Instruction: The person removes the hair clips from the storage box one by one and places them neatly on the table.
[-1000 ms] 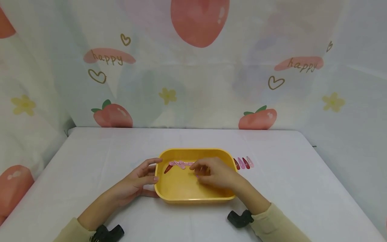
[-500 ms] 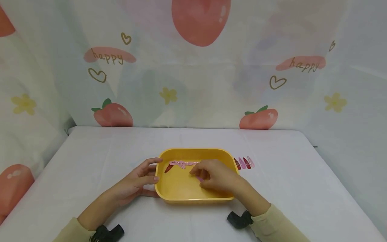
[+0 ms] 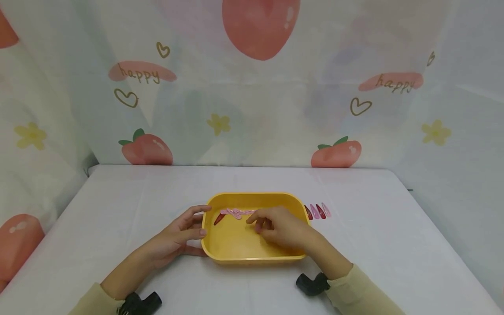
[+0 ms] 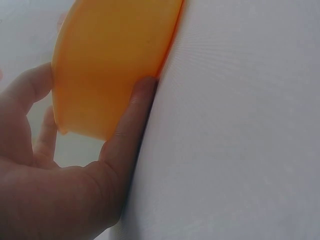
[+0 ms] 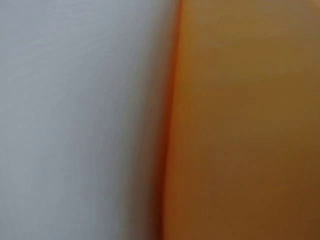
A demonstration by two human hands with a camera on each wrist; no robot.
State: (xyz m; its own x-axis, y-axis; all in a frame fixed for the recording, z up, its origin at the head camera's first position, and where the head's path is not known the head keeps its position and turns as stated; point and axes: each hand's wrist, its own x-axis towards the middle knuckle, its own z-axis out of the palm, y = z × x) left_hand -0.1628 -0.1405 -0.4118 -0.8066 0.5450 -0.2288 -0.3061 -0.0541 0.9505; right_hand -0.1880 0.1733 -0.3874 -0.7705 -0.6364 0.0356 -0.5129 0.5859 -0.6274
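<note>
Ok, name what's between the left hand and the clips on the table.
In the head view: the yellow tray with clips inside, the right hand over it.

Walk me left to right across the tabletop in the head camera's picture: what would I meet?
Left hand → dark red hair clip in the yellow tray → pink hair clips there → right hand → row of red and pink hair clips beyond the tray.

White table (image 3: 393, 245), yellow tray (image 3: 240, 247), 4 hair clips (image 3: 320, 211)
</note>
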